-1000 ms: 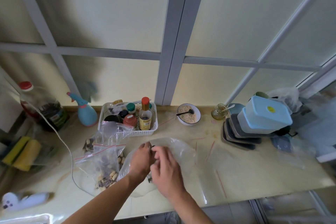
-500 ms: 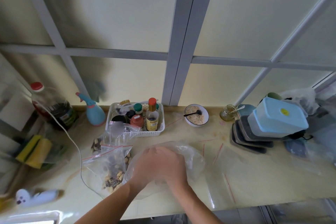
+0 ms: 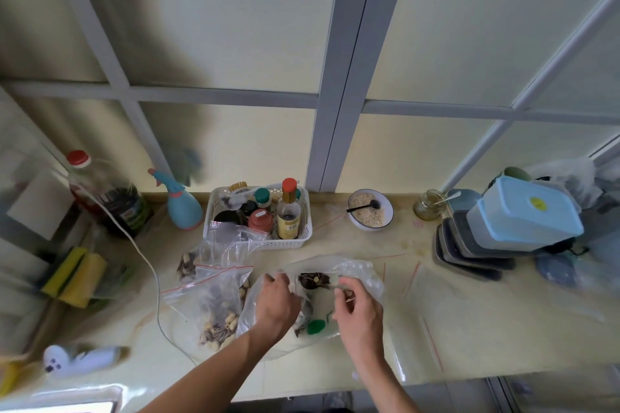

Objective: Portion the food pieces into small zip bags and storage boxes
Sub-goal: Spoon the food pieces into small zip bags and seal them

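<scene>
Hands: we counted two, both over the large clear bag (image 3: 355,270) near the front edge of the counter (image 3: 469,329).
Left hand (image 3: 276,303): forearm entered from the lower left; we saw the fingers curled, pinching the bag's left rim.
Right hand (image 3: 359,312): forearm entered from below; the thumb and fingers were curled, pinching the plastic at the bag's right side.
Food pieces (image 3: 313,280): one dark cluster lay inside the held bag, between the two hands.
Zip bags: we counted two filled ones, red-striped at the closure: one (image 3: 214,308) touching the held bag on its left, holding mixed dark and pale pieces, and a smaller one (image 3: 188,265) behind it. Flat empty bags (image 3: 429,342) lay at the right along the front edge; we could not count them.
Storage boxes: we saw one blue-lidded box (image 3: 526,214) atop a stack of dark lids (image 3: 469,251) at the right end of the counter.
White basket (image 3: 303,235): one, at the back edge, holding several bottles and jars.
Bowl (image 3: 370,214): one, right of the basket, with a black spoon in it.
Labels: the yellow sticker on the box lid and the bottle labels were too small for us to read.
</scene>
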A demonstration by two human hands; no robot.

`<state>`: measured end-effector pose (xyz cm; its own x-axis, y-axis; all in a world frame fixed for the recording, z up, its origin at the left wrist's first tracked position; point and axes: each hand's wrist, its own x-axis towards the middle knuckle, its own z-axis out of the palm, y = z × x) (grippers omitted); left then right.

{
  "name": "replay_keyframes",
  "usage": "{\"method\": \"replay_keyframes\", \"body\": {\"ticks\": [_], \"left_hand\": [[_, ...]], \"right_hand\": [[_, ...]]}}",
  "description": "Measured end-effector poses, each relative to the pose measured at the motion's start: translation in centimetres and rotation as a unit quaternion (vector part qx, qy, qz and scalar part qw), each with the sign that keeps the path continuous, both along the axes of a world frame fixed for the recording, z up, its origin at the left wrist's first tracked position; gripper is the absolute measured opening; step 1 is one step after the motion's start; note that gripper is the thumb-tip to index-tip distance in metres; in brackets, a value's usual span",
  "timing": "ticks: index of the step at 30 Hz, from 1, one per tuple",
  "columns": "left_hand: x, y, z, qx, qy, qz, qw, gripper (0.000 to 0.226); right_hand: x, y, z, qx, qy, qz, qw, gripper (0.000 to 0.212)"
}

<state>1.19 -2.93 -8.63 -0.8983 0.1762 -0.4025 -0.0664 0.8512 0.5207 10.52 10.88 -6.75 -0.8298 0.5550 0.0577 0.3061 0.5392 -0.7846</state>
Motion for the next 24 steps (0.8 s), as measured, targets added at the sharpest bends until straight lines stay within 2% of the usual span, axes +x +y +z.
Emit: {"method": "replay_keyframes", "body": {"ticks": [2, 6, 12, 17, 24], "left_hand": [[0.1, 0.1, -0.2, -0.001, -0.007, -0.005, 1.000, 0.041], [0.3, 0.0, -0.6, 0.020, 0.017, -0.006, 1.000, 0.040], [1.0, -0.4, -0.4, 0.074, 0.038, 0.001, 0.997, 0.057], [1.2, -0.4, -0.4, 0.111, 0.027, -0.043, 0.993, 0.061], [1.5, 1.3, 0.0, 0.132, 0.032, -0.076, 0.988, 0.051]], "right_hand": [[-0.1, 0.2, 0.8, 0.001, -0.004, -0.011, 1.000, 0.010], [0.2, 0.6, 2.0, 0.032, 0.008, -0.024, 0.999, 0.017], [1.7, 1.1, 5.2, 0.076, 0.023, -0.040, 0.996, 0.017], [3.1, 1.5, 8.4, 0.071, 0.028, -0.056, 0.995, 0.017], [4.5, 1.9, 11.9, 0.076, 0.060, -0.057, 0.994, 0.020]]}}
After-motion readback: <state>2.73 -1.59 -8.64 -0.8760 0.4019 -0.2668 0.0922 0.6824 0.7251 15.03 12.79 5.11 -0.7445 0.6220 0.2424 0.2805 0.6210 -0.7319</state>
